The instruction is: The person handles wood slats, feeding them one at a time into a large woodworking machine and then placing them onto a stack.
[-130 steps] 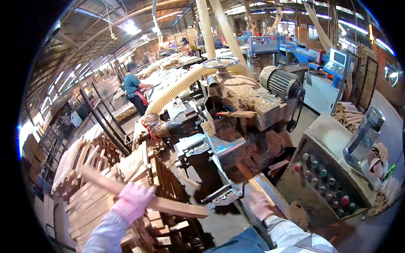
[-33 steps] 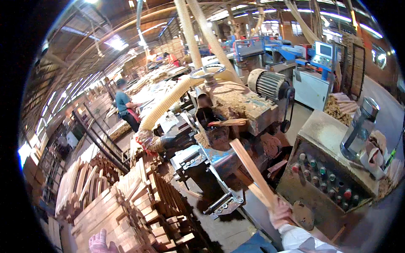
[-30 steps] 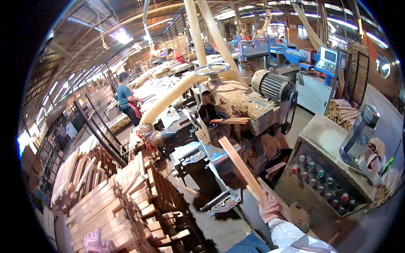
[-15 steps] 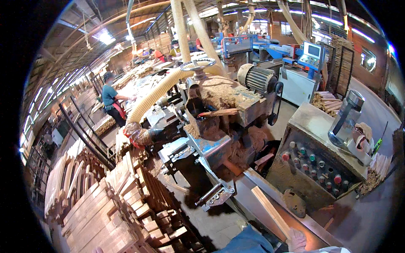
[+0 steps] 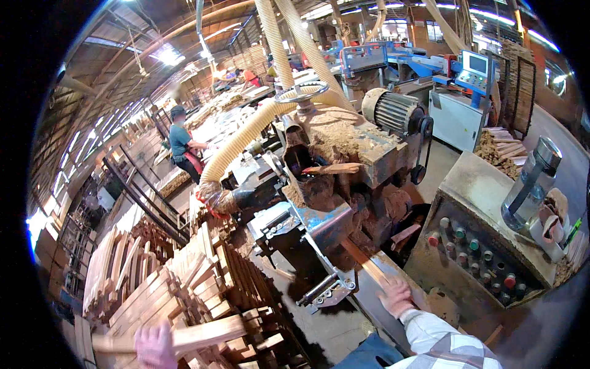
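Note:
Over the lumber stack at lower left, my left hand [image 5: 155, 345] is wrapped round a pale wooden board [image 5: 209, 335]. My right hand [image 5: 396, 297] rests at the near end of a wooden strip [image 5: 371, 267], its fingers bent over the wood. That strip lies along the metal bed [image 5: 369, 298] of a woodworking machine, its far end meeting the machine's blue guard [image 5: 330, 227]. A dusty motor [image 5: 393, 111] and a handwheel [image 5: 301, 92] sit on top of the machine.
Stacked boards [image 5: 144, 295] fill the lower left. At right stands a control box [image 5: 485, 246] with several buttons, topped by a clear bottle [image 5: 531, 184]. A ribbed hose [image 5: 236, 138] curves to the machine. Another person [image 5: 181, 144] works farther back on the left.
My right hand has moved forward along the bed with the strip, which now reaches the guard. My left hand has come into view holding a board. The whole view has shifted slightly.

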Demonstrator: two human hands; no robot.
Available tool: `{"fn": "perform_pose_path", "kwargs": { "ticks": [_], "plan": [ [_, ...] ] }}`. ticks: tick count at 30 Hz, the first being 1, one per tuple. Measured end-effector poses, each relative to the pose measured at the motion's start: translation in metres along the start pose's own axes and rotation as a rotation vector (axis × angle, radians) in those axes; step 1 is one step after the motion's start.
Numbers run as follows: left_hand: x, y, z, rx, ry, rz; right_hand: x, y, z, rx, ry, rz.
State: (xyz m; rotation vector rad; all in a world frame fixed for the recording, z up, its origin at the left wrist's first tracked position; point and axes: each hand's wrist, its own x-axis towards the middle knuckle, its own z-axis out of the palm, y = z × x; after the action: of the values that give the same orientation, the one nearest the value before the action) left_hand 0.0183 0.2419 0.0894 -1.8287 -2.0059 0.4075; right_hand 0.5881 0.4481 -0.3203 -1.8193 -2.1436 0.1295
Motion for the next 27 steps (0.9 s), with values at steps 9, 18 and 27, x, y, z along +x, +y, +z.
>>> {"fn": "perform_pose_path", "kwargs": {
  "ticks": [9,18,27],
  "plan": [
    [0.160,0.249,0.014,0.229,-0.112,0.776,0.004,-0.196,-0.122,0.771,-0.249,-0.453],
    [0.134,0.200,-0.027,-0.291,0.487,0.739,-0.239,-0.043,-0.144,-0.007,-0.550,0.462],
    [0.021,-0.031,0.047,-0.161,0.179,-0.211,-0.271,0.036,-0.085,-0.257,-0.034,0.221]
  ]
}}
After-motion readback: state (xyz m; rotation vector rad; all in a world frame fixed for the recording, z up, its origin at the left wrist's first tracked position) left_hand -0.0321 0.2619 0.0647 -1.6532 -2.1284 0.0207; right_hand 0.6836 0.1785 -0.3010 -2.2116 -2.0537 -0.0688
